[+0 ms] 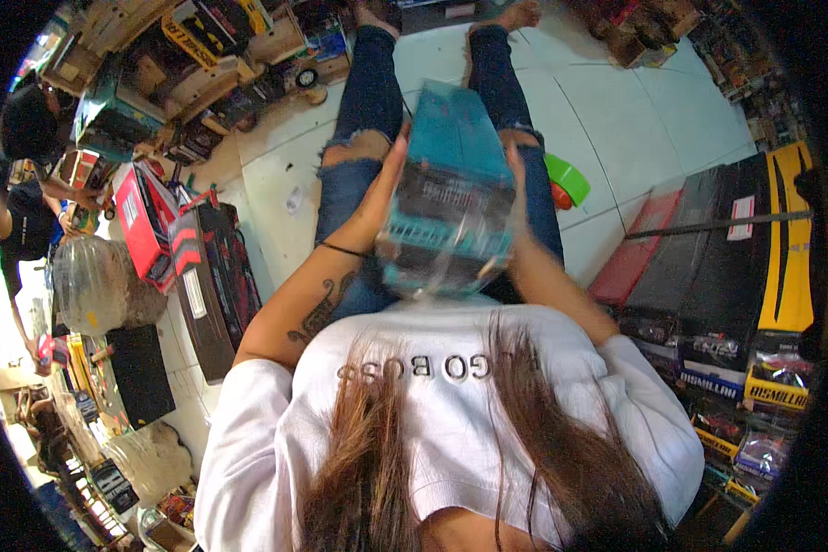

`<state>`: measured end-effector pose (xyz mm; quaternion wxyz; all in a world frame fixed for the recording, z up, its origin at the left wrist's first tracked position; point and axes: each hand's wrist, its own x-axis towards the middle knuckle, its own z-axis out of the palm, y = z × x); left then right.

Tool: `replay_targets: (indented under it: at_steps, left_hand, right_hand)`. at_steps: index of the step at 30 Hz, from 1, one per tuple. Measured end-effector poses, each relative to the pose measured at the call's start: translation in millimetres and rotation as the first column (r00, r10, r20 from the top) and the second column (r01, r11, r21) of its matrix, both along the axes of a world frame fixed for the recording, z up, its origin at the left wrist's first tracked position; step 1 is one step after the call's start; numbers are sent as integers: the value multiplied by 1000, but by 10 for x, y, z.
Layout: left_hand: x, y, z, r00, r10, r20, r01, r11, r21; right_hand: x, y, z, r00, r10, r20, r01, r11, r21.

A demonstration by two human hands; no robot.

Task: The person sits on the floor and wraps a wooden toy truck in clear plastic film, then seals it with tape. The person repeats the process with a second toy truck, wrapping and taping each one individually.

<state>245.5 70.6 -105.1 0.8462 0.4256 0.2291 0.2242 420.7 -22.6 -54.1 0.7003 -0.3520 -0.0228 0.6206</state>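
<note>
Between my two hands, above my lap, is a teal and dark toy truck (455,184). Clear, shiny plastic seems to cover it, and motion blurs its details. My left hand (391,177) presses flat along its left side, and my right hand (517,189) grips the opposite side. The fingers of both hands show only in part. A bright green curved thing (569,179) with an orange-brown round part lies on the floor beside my right knee.
I sit on a pale tiled floor (598,101) with legs stretched out. Large boxy toy trucks (213,276) stand at left. More packaged ones (708,248) line the right. Wooden shelving (138,92) is at far left, where other people work near a plastic-wrapped bundle (101,281).
</note>
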Motion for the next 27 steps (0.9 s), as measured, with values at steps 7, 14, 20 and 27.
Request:
replay_targets:
  at_steps: [7, 14, 20, 27]
  left_hand:
    - [22, -441, 175, 952, 296, 83, -302, 950, 83]
    - [-512, -580, 1008, 919, 378, 112, -166, 112, 980]
    - [-405, -497, 1350, 933, 348, 96, -186, 236, 954]
    - [-364, -519, 1367, 936, 351, 20, -44, 62, 997]
  right_hand:
    - [229, -327, 249, 768, 271, 580, -190, 962, -197]
    - [225, -674, 776, -298, -357, 885, -393, 891, 227]
    - [221, -530, 1252, -21, -236, 972, -322, 922, 216]
    - [3, -502, 1055, -282, -310, 908, -423, 889, 172]
